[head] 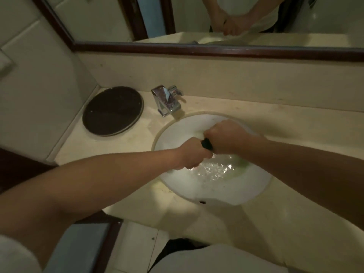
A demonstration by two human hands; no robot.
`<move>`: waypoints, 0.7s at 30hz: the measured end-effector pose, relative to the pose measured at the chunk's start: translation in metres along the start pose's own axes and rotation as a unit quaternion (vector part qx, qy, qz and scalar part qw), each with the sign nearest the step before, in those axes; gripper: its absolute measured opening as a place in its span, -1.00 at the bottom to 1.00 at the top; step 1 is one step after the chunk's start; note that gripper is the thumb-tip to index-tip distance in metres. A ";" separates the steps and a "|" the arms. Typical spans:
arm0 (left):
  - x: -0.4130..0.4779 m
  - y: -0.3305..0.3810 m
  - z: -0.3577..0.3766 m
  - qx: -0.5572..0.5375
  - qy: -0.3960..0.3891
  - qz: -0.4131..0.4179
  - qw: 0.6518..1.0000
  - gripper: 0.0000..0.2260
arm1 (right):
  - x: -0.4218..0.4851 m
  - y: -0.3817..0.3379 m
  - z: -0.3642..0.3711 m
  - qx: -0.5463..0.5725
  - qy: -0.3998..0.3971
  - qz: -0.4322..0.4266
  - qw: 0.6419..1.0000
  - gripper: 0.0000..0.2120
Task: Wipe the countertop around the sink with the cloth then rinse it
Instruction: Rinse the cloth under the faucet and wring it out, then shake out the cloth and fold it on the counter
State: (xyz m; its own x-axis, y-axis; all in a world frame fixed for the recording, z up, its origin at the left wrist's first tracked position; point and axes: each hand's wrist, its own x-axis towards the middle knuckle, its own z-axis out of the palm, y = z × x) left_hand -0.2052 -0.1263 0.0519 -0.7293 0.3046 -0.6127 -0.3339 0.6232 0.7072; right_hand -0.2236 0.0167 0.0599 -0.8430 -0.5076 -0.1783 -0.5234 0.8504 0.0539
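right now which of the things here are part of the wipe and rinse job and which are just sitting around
Part of the job:
dark cloth, gripped between left hand and right hand
sink, with water pooled in it
countertop
faucet

Just lying about:
dark round tray, left of the faucet
mirror above

Dim, yellowish light. Mirror [256,16] across top of frame, dark wood frame [197,49] below it. Pale tiled wall [29,79] at upper left. Light tiled floor [136,247] at bottom centre. Beige backsplash [256,79] mid-frame.
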 end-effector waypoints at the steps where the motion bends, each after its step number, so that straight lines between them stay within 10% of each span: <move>1: 0.004 0.000 0.003 0.057 0.019 0.022 0.998 -0.74 | -0.001 0.001 0.003 0.004 -0.012 0.015 1.000 -0.86; 9: 0.016 -0.026 0.025 0.193 0.084 0.072 0.975 -0.58 | -0.005 0.011 0.028 0.208 -0.190 0.095 0.955 -0.64; 15: 0.001 -0.041 0.025 0.097 0.148 0.108 0.978 -0.61 | -0.017 0.023 0.005 0.613 -0.225 0.182 0.735 -0.82; 21: -0.013 -0.036 0.011 -0.074 0.133 0.156 0.976 -0.76 | -0.009 -0.010 -0.017 0.524 -0.080 0.275 0.802 -0.44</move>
State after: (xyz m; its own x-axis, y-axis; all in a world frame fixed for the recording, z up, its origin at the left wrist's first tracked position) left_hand -0.1769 -0.1451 0.0307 -0.9317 0.2534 -0.2602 -0.1393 0.4122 0.9004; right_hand -0.2131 0.0107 0.0779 -0.8397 -0.0619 -0.5395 0.3855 0.6318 -0.6725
